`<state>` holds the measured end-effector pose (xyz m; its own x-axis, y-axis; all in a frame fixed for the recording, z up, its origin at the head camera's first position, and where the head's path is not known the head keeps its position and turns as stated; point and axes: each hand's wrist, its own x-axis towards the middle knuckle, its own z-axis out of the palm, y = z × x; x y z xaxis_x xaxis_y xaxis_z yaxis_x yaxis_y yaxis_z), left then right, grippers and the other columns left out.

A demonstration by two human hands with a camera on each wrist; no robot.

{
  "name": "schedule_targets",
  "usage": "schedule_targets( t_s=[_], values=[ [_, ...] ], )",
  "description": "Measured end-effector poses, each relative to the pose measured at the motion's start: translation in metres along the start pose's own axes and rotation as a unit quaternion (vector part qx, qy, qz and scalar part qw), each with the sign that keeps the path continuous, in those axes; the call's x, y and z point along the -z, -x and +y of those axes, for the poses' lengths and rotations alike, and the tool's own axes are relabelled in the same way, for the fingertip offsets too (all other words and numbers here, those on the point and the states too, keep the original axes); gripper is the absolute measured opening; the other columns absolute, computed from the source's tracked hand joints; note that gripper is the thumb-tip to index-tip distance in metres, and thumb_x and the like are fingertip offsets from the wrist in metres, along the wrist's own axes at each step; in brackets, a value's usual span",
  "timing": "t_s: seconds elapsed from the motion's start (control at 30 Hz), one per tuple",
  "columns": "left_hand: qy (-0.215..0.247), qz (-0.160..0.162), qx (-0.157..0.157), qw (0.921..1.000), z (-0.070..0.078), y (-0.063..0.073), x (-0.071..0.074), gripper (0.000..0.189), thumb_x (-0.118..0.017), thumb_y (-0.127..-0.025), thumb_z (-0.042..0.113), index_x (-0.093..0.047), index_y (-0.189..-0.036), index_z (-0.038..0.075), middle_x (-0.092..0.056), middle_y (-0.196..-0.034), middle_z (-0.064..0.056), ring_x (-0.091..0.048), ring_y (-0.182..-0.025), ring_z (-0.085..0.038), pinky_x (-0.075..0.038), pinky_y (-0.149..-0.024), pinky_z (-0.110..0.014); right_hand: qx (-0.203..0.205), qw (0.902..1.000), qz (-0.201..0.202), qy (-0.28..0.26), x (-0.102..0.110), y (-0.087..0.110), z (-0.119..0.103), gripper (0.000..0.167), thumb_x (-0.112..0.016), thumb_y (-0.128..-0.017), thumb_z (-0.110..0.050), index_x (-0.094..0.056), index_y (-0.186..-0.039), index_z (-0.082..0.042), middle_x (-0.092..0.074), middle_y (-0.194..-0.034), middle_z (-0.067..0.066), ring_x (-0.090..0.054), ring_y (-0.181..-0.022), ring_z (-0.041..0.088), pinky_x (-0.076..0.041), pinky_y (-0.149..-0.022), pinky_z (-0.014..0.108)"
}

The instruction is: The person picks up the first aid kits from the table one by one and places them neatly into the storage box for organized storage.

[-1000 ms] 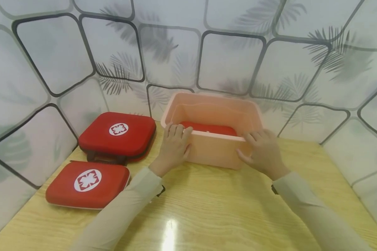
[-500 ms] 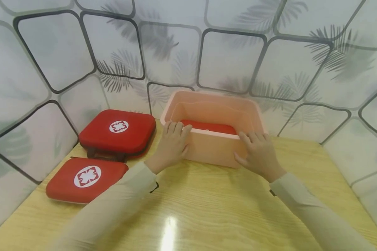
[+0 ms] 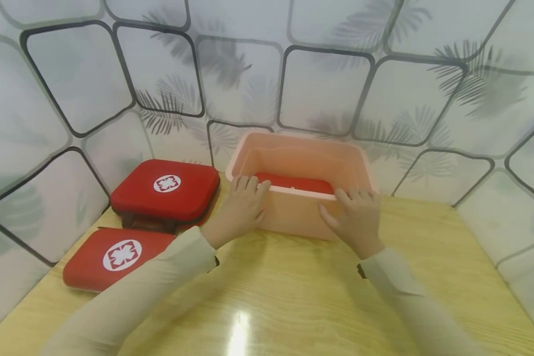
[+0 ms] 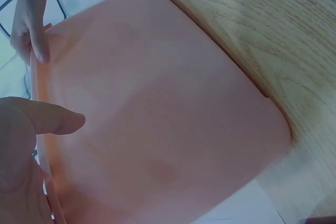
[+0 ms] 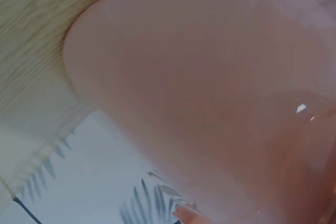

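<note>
A pink plastic bin [image 3: 295,215] stands on the table against the back wall. Inside it, a flat red thing [image 3: 300,184] lies on the bottom, mostly hidden by the front wall. My left hand [image 3: 240,210] grips the left part of the front rim, fingers over the edge; in the left wrist view its thumb [image 4: 60,119] lies against the outer side. Farther right, my right hand [image 3: 356,217] holds the same rim with fingers over it and the thumb outside. The bin's outer wall [image 5: 184,82] fills most of the right wrist view.
Two red zip cases with white cross emblems lie at the left: a far case [image 3: 164,190] with a dark handle, and a near case [image 3: 115,257] partly covered by my left sleeve. Patterned walls [image 3: 329,89] enclose the wooden table [image 3: 285,296] on its back and sides.
My right hand has slid a little left along the rim, its thumb moving inward. Both forearms have swung left, the left sleeve covering more of the near case. The bin stays about where it was.
</note>
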<state>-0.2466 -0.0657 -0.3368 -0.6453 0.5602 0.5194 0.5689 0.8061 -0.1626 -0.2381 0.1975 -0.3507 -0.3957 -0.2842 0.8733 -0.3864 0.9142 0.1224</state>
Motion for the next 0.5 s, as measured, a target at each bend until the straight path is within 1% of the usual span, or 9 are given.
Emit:
schedule_targets(
  t_s=[0.13,0.23,0.4,0.5],
  values=[
    [-0.002,-0.012,0.002,0.9999,0.002,0.001,0.003,0.045,-0.067,-0.078,0.021,-0.043,-0.112,0.006,-0.048,-0.095,-0.011,-0.044,-0.093,-0.029,-0.032,-0.091,-0.043,-0.032,0.9994,0.013,0.004,-0.004,0.001,-0.005,0.043,-0.055,-0.076,-0.047,-0.053,-0.067,-0.006,-0.046,-0.056,0.010,-0.047,-0.056,0.035,-0.036,-0.063,0.047],
    [-0.006,-0.018,-0.005,0.9998,0.002,0.000,0.006,0.044,-0.067,-0.078,0.021,-0.043,-0.111,0.006,-0.048,-0.095,-0.011,-0.045,-0.093,-0.029,-0.033,-0.089,-0.043,-0.047,0.9987,0.019,0.010,-0.006,0.002,-0.006,0.045,-0.055,-0.076,-0.049,-0.051,-0.066,-0.006,-0.046,-0.057,0.011,-0.047,-0.057,0.036,-0.036,-0.064,0.048],
    [-0.004,-0.045,-0.030,0.9985,-0.004,-0.003,0.014,0.044,-0.069,-0.078,0.020,-0.043,-0.111,0.006,-0.050,-0.093,-0.011,-0.049,-0.091,-0.029,-0.036,-0.083,-0.041,-0.055,0.9982,0.019,0.015,-0.007,0.004,-0.006,0.046,-0.054,-0.078,-0.051,-0.052,-0.068,-0.006,-0.048,-0.060,0.012,-0.047,-0.059,0.036,-0.035,-0.065,0.047],
    [-0.003,-0.053,-0.050,0.9973,-0.009,-0.005,0.019,0.044,-0.070,-0.078,0.021,-0.045,-0.111,0.007,-0.052,-0.091,-0.011,-0.051,-0.089,-0.028,-0.039,-0.079,-0.040,-0.054,0.9983,0.016,0.016,-0.007,0.004,-0.006,0.046,-0.053,-0.079,-0.051,-0.051,-0.068,-0.007,-0.048,-0.061,0.012,-0.048,-0.060,0.036,-0.036,-0.065,0.047]
  ],
)
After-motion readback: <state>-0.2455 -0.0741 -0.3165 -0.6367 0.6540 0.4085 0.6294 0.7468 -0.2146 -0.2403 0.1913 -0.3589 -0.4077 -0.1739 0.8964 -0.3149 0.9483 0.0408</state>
